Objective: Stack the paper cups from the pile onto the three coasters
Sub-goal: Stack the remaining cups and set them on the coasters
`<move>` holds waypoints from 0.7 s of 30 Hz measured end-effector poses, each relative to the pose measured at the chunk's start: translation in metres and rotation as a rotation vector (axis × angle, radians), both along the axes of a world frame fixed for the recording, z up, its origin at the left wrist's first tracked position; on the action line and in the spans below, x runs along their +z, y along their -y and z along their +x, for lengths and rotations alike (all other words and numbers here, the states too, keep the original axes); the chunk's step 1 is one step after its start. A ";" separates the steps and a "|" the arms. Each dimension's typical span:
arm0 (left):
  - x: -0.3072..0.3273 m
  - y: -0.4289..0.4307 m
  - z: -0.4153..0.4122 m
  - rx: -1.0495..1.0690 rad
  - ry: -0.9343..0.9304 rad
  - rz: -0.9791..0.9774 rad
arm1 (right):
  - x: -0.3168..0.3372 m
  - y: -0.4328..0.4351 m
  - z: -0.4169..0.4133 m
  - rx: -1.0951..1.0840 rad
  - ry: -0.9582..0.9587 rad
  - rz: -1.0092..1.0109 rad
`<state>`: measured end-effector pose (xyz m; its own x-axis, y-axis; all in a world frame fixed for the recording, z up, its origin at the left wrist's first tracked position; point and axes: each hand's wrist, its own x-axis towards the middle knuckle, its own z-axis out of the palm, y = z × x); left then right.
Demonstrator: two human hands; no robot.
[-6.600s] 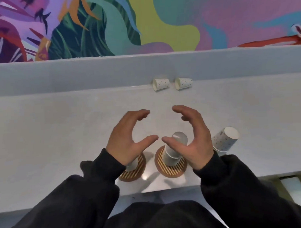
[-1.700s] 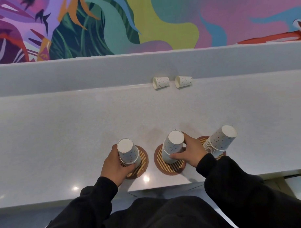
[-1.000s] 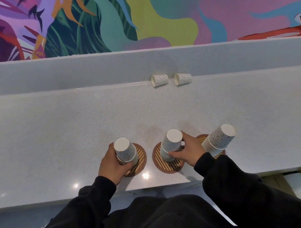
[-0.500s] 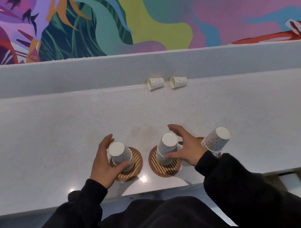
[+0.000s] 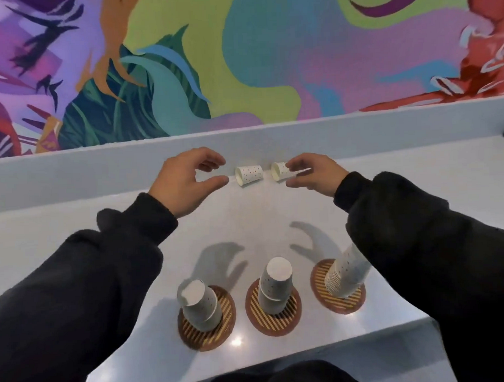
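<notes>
- Two loose paper cups lie on their sides at the far edge of the counter [image 5: 75, 245], just above the middle of the frame, against the low back ledge [image 5: 101, 164]: the left cup [image 5: 249, 175] and the right cup [image 5: 280, 171], both with open mouths turned to the left.
- Low in the frame three round striped coasters sit in a row, each bearing cups turned upside down: the left coaster [image 5: 207, 332] has a short stack [image 5: 199, 304], the middle coaster [image 5: 273, 315] a short stack [image 5: 275, 285], and the right coaster [image 5: 339, 300] a taller stack [image 5: 346, 276] whose top is hidden behind the right sleeve [image 5: 435, 247].
- How many cups make up each stack cannot be told.
- A bright painted wall [image 5: 240, 54] fills the top of the frame above the ledge.
- Both dark sleeves reach across the counter, the left sleeve [image 5: 85, 282] crossing the lower left; hand shadows fall between the coasters and the loose cups.
- The left hand [image 5: 185, 183] hovers just left of the left cup, thumb and fingers spread in a wide curl, touching nothing.
- The right hand [image 5: 313, 171] is at the right cup, its fingers narrowed around the cup's closed end; the fingertips touch it, but whether the grip is firm cannot be told.
</notes>
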<state>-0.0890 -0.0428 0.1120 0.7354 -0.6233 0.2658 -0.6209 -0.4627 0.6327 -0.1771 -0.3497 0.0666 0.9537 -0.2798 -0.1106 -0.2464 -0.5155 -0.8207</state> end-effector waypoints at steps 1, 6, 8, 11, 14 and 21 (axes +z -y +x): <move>-0.001 0.016 0.010 -0.015 -0.008 0.028 | -0.004 0.009 0.009 -0.026 -0.006 -0.028; -0.040 0.082 0.060 -0.011 -0.046 0.210 | -0.024 0.045 0.039 -0.082 -0.095 -0.150; -0.059 0.103 0.075 -0.001 -0.054 0.312 | -0.033 0.061 0.052 -0.082 -0.130 -0.178; -0.086 0.128 0.098 0.030 -0.085 0.441 | -0.044 0.088 0.073 -0.070 -0.175 -0.224; -0.107 0.147 0.119 0.084 -0.115 0.537 | -0.056 0.112 0.097 -0.045 -0.231 -0.274; -0.143 0.179 0.151 0.150 -0.125 0.582 | -0.088 0.143 0.148 0.018 -0.359 -0.332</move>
<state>0.0623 -0.2218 -0.0311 0.8299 -0.5277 -0.1811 -0.4598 -0.8308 0.3138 -0.0288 -0.4929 -0.0218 0.8766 -0.3392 -0.3413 -0.4724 -0.7417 -0.4762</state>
